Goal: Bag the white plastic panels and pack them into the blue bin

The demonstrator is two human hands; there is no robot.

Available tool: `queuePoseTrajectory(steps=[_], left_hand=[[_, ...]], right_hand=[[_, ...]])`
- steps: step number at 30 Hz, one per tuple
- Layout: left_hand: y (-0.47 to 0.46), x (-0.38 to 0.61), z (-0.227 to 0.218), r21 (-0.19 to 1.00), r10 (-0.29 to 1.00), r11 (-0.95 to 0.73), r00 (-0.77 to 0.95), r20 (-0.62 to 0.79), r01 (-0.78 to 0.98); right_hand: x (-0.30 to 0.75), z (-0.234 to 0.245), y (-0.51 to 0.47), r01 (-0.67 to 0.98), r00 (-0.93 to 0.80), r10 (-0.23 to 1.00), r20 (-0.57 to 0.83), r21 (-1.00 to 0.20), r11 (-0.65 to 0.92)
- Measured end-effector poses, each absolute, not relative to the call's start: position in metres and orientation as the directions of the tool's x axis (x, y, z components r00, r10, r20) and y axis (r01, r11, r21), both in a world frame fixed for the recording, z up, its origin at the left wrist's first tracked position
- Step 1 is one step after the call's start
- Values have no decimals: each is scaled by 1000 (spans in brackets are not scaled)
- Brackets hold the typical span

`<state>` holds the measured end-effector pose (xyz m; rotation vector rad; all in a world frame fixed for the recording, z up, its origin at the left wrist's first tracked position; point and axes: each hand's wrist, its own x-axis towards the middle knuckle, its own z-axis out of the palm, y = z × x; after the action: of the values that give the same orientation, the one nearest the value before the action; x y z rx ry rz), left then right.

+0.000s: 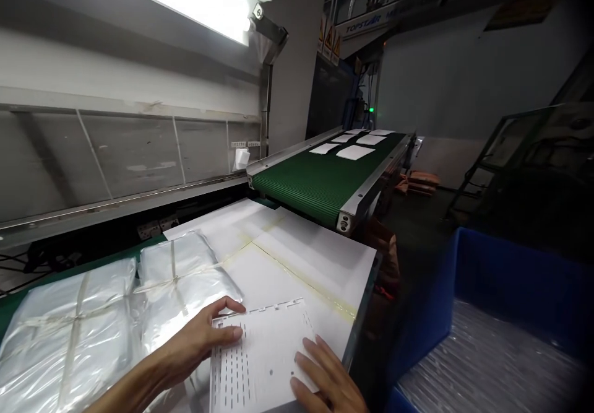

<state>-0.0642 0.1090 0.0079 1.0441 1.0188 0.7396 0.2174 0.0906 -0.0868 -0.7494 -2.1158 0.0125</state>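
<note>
The white slotted panel (269,351) is lying face-up before us at the near edge of the view, over the taped white sheet (260,270); we are not managing to tell whether it is touching that sheet. Our left hand (204,332) is clamping its upper left corner, the thumb pressing on the face beside the slots and the index finger curling along the rim. Our right hand (327,379) is spreading its fingers over the right side, but its thumb is hiding, so we are unable to tell whether it is gripping or only resting. We are judging the panel light and fairly stiff, probably moulded plastic, with a smooth face that may be slipping under dry fingertips. The small tabs along the far rim are looking the most fragile, so we are favouring opposite side edges for our hold, clear of tabs and slots. To our left, two string-tied clear plastic bundles (69,332) are resting on the table (9,308). Farther out, the green conveyor belt (297,184) is bearing flat white pieces (355,152), and to our right a blue bin (510,277) is holding clear-wrapped items (487,357).
</note>
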Motion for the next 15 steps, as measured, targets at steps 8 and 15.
queuePoseTrajectory(steps=[8, 15], left_hand=[[93, -70, -6, 862, 973, -24, 208, -95, 506], [83, -77, -18, 845, 958, 30, 227, -177, 534]], right_hand=[[214, -113, 110, 247, 81, 968, 236, -946, 210], [203, -112, 97, 34, -146, 989, 24, -999, 29]])
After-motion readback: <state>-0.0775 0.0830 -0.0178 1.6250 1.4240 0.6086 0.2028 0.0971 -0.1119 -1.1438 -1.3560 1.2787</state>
